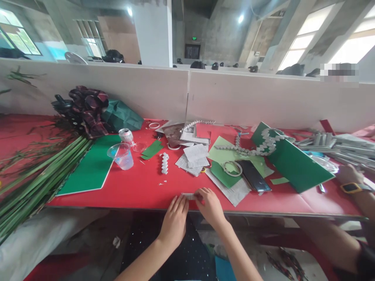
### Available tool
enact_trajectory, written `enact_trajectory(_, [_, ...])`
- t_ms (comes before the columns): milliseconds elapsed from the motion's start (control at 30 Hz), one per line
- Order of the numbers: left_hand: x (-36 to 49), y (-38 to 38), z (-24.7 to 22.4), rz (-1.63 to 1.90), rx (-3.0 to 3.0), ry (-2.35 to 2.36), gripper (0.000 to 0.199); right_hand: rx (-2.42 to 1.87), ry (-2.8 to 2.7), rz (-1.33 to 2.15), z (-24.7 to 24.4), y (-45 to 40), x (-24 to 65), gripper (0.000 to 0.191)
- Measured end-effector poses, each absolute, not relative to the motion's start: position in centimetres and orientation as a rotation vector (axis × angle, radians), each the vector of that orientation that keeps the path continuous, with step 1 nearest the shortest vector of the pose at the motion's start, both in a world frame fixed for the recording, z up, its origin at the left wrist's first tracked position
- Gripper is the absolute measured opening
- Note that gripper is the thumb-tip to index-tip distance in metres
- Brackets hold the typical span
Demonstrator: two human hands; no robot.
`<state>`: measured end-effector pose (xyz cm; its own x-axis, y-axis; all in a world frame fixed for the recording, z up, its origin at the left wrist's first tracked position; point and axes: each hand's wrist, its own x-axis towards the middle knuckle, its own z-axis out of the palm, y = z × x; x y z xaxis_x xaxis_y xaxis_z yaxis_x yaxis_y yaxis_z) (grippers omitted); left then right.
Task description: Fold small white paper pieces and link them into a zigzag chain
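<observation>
A small strip of printed paper (188,196) lies at the front edge of the red table (140,197), between my hands. My left hand (176,212) rests on its left end, fingers close together. On the right end, my right hand (209,203) pinches the paper between thumb and fingers. A short folded white paper chain (165,163) sits a little beyond, with tiny scraps near it. Behind my hands is a stack of cut paper pieces (195,156).
Cut leaves (58,168), a plastic cup (124,157) and a can (125,135) stand left. A phone (254,175), tape roll (232,168), long paper chain (263,144) and green board (295,162) are right. Another person's hand (350,174) is far right.
</observation>
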<state>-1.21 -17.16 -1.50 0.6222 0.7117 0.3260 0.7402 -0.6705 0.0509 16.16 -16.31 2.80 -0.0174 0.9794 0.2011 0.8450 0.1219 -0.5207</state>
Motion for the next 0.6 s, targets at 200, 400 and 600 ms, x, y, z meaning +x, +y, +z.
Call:
enact_trajectory(200, [-1.7,-17.2,-2.3,-0.528,-2.737,-1.202,0.063,-1.804,-1.937,0.460,2.7,-14.7,14.5,0.012])
enact_trajectory(400, [-1.5,-17.4,-2.9,-0.497,-2.684,-1.225,0.068,-1.850,-1.985,0.567,3.7,-14.1,14.8,0.012])
enact_trajectory(600, [-1.3,-17.3,-4.4,-0.529,-2.587,-1.238,0.068,-2.081,-2.035,0.649,4.6,-12.9,14.5,0.009])
